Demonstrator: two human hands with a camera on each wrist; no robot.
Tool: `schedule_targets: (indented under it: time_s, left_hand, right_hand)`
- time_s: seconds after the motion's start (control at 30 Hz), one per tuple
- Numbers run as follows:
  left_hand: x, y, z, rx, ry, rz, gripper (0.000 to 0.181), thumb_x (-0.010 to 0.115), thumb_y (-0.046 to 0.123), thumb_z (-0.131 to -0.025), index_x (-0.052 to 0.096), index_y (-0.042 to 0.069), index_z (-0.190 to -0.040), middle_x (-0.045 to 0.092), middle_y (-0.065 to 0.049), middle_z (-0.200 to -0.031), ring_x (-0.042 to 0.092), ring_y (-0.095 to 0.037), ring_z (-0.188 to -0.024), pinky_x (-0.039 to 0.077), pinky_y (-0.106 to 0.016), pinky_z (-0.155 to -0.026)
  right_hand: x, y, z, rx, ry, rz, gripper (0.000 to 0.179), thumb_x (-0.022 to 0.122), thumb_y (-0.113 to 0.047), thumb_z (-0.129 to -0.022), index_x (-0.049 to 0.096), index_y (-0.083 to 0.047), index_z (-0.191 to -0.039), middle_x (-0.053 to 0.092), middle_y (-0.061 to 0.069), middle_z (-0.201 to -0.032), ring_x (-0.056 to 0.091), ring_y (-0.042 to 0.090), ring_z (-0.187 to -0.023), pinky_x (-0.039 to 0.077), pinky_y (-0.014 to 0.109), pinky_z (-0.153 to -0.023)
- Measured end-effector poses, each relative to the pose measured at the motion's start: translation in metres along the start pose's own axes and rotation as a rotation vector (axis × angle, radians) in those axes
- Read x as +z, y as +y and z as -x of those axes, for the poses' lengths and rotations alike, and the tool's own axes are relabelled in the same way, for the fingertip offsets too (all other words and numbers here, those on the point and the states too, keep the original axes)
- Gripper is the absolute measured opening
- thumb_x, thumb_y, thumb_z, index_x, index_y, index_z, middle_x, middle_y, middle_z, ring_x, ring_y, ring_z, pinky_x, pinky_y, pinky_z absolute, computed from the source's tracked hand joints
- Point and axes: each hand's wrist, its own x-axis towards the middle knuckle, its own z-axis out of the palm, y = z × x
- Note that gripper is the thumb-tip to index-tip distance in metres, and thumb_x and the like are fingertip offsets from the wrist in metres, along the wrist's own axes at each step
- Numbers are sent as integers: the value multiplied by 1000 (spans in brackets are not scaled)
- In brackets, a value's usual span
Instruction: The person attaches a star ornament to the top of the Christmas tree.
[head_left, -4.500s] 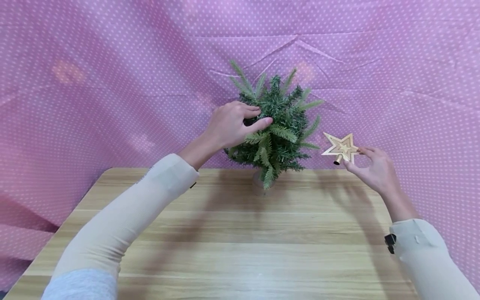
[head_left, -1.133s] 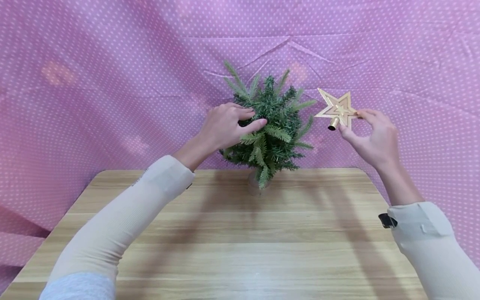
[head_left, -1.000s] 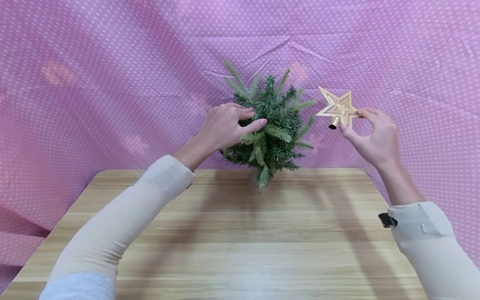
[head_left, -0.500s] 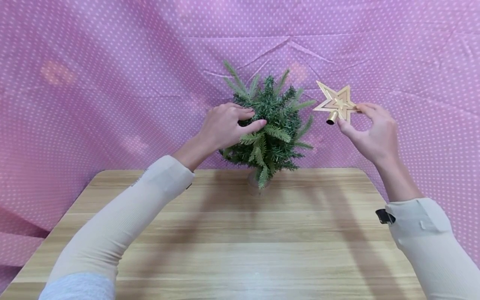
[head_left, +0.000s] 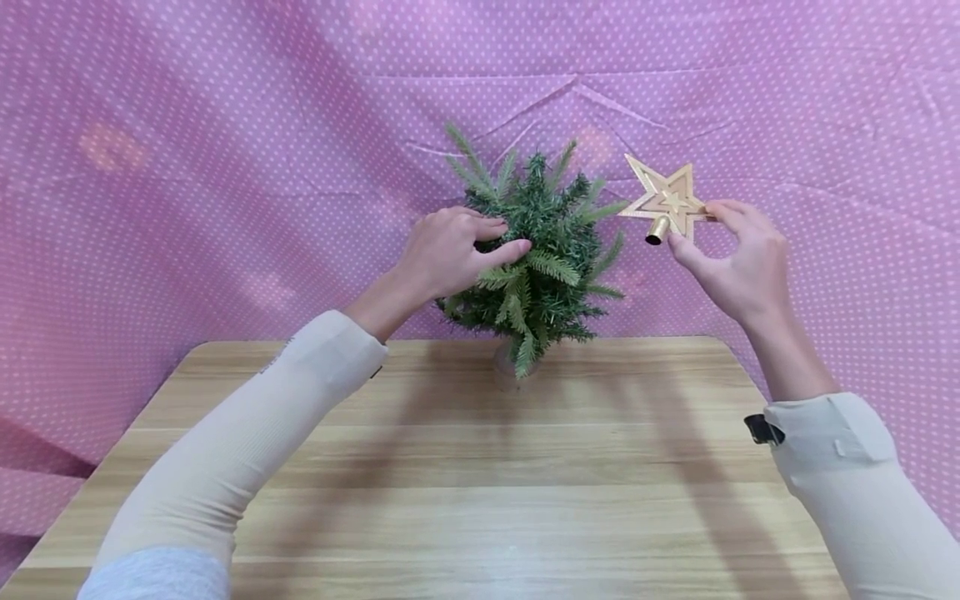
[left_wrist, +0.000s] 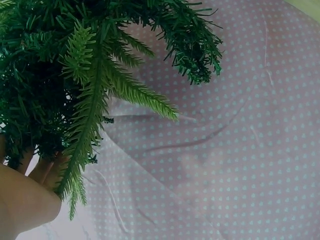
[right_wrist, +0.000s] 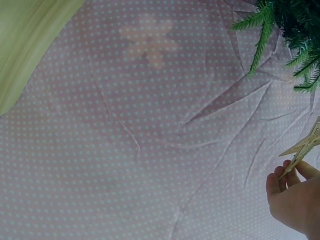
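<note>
A small artificial Christmas tree [head_left: 558, 287] stands upright near the table's back edge. My left hand [head_left: 450, 250] grips its upper branches from the left, thumb in front; needles partly hide the other fingers. In the left wrist view, the left hand [left_wrist: 30, 200] shows below green sprigs [left_wrist: 87, 115]. To the right of the tree, my right hand [head_left: 750, 267] pinches a gold star tree topper [head_left: 672, 202] by its right-hand point. The star is in the air, level with the upper branches, its short hollow socket [head_left: 657, 231] facing down. The right wrist view has the star [right_wrist: 302, 148] edge-on.
The wood-grain table [head_left: 480, 483] spreads out below both arms. Behind it hangs a pink cloth [head_left: 300, 125] with white dots and some creases. A clear round base [head_left: 510, 358] shows under the lowest branches.
From low beside the tree, my right hand has raised the star to upper-branch height, and lately drifted slightly left toward the tree. The left hand keeps its hold on the branches.
</note>
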Motion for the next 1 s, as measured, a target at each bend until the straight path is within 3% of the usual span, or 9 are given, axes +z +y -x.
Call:
schedule_targets:
  time_s: [0.43, 0.53, 0.77, 0.87, 1.0]
  left_hand:
    - [0, -1, 0, 2, -25, -5, 62, 48, 67, -98, 69, 19, -131, 61, 5, -140, 56, -26, -130, 51, -42, -97]
    - [0, -1, 0, 3, -20, -5, 61, 48, 67, -98, 69, 19, -131, 61, 5, -139, 57, -26, -128, 53, -38, -88]
    - [1, -1, 1, 2, -19, -20, 61, 48, 67, -98, 69, 20, -131, 61, 6, -139, 58, -26, -128, 54, -36, -81]
    - [0, -1, 1, 8, -17, -20, 61, 48, 68, -98, 70, 20, -130, 62, 5, -139, 59, -26, -125, 52, -32, -68]
    - [0, 0, 1, 17, -12, -21, 62, 48, 67, -98, 70, 19, -130, 62, 4, -139, 60, -26, -124, 49, -29, -66]
  right_hand:
    - [4, -6, -4, 1, -4, 0, 60, 79, -37, -82, 68, 4, -126, 64, 20, -132, 53, 37, -127, 34, 49, -112]
    - [4, -7, -5, 5, -18, 4, 61, 79, -37, -83, 68, 4, -127, 63, 20, -134, 52, 37, -128, 33, 50, -112]
    - [8, -10, -8, -7, -24, -9, 60, 80, -36, -82, 68, 4, -126, 63, 21, -132, 53, 37, -128, 31, 49, -113]
    - [9, -13, -10, 2, -37, -1, 62, 79, -38, -83, 67, 3, -128, 62, 19, -135, 52, 37, -130, 30, 49, -114]
    - [11, -20, -13, 10, -59, 2, 64, 78, -41, -84, 65, 2, -130, 60, 18, -138, 50, 36, -131, 28, 51, -114]
